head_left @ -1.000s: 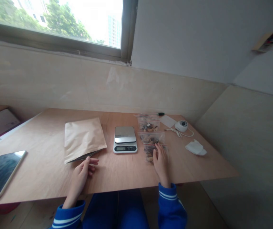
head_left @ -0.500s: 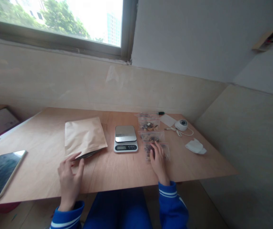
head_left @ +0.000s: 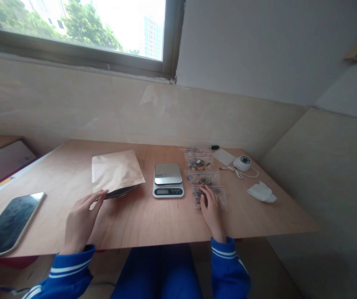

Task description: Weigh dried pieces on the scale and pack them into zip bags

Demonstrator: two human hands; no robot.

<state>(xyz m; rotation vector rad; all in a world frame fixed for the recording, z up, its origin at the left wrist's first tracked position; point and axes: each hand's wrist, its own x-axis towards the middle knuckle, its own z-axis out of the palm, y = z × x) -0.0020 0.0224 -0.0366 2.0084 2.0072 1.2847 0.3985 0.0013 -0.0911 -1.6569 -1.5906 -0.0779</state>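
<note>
My left hand (head_left: pixel 83 216) pinches the near edge of a brown kraft paper pouch (head_left: pixel 117 169), which lies on the table with its dark inside showing at the raised mouth. My right hand (head_left: pixel 211 207) rests on the nearest clear zip bag (head_left: pixel 221 196), fingers a little curved and thumb apart. Small brown pieces inside that bag are partly hidden by the hand. Just beyond it lie a second zip bag (head_left: pixel 208 178) and a third zip bag (head_left: pixel 198 162), each with small dark pieces. Between my hands stands a digital kitchen scale (head_left: pixel 168 180) with a bare steel plate.
A tablet-like device (head_left: pixel 10 224) lies at the left table edge. At the right are a small white dome camera (head_left: pixel 242 163) with a cable, a crumpled white tissue (head_left: pixel 262 192) and a white card (head_left: pixel 224 156). A dark-capped marker (head_left: pixel 215 147) lies behind the bags.
My left hand has closed on the pouch's near edge and lifted it, so the mouth gapes wider. My right hand stays on the nearest bag. The view has shifted slightly left.
</note>
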